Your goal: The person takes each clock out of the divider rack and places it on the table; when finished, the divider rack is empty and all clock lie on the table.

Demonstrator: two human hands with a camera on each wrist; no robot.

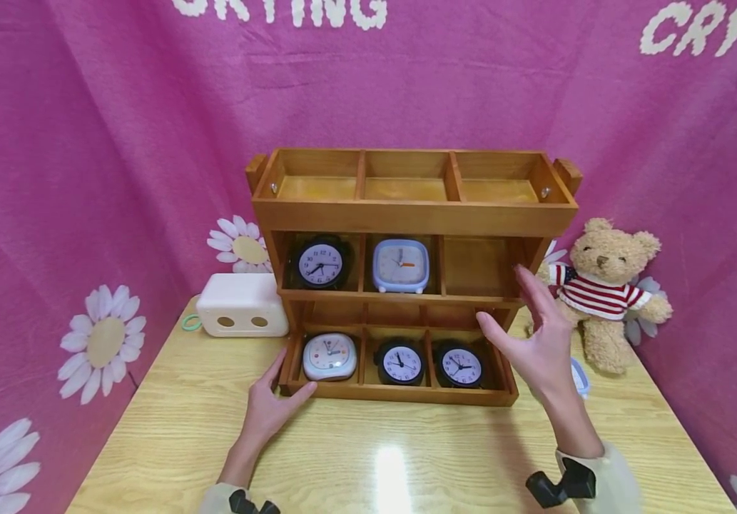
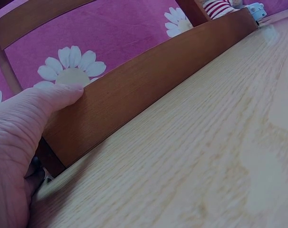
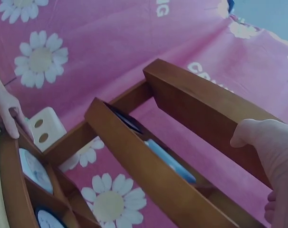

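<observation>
Gripping the wooden shelf at its lower left front corner with the left hand, laying the thumb along the front board and wrapping the fingers around the end! And over on the other side, raising the right hand at the shelf's right flank, spreading thumb and fingers wide; not managing to tell whether touching the wood there.

Looking over the shelf now: standing upright on the wooden table, rising in three tiers. Spotting a black clock in the middle tier's left compartment, and a blue clock right next door in the centre. Dropping to the bottom tier, finding a white clock at left, a second black clock in the centre, a third black clock at right!

Glancing left, seeing a white box just beside the shelf, near a green ring. Swinging right, catching a teddy bear wearing stripes, plus a blue-edged object, partly hidden by the arm.
</observation>
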